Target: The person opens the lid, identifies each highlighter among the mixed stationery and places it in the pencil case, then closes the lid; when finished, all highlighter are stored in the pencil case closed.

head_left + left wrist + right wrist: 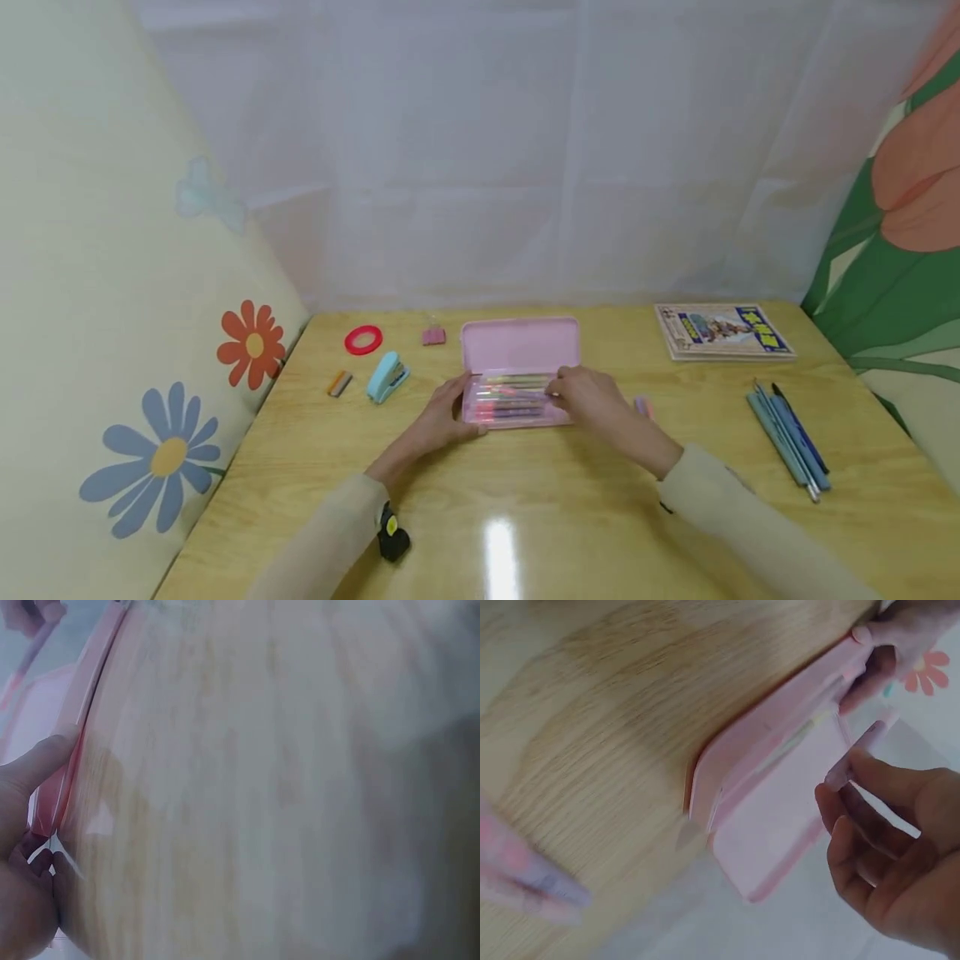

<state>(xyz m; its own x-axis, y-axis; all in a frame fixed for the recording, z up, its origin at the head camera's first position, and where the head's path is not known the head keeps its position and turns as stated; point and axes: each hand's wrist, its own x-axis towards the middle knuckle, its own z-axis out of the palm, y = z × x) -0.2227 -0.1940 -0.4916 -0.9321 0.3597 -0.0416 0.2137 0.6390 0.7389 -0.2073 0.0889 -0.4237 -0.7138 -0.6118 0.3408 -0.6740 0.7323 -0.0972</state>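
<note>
A pink pencil case (521, 346) lies with its lid raised toward the back. Several coloured pens (513, 410) lie side by side in its tray. My left hand (442, 412) grips the case's left end; in the left wrist view the thumb (46, 759) lies along the front edge. Over the case's right part, my right hand (596, 404) pinches a slim purple pen (868, 741) between thumb and fingers. The pen slants above the tray, its far end pointing left toward my other hand.
At left are a light blue stapler (386, 377), a red ring (348, 342), a pink binder clip (433, 335) and a small orange-grey block (340, 383). Pink-purple pens (525, 862) lie right of the case. Farther right are books (723, 333) and blue pens (787, 437).
</note>
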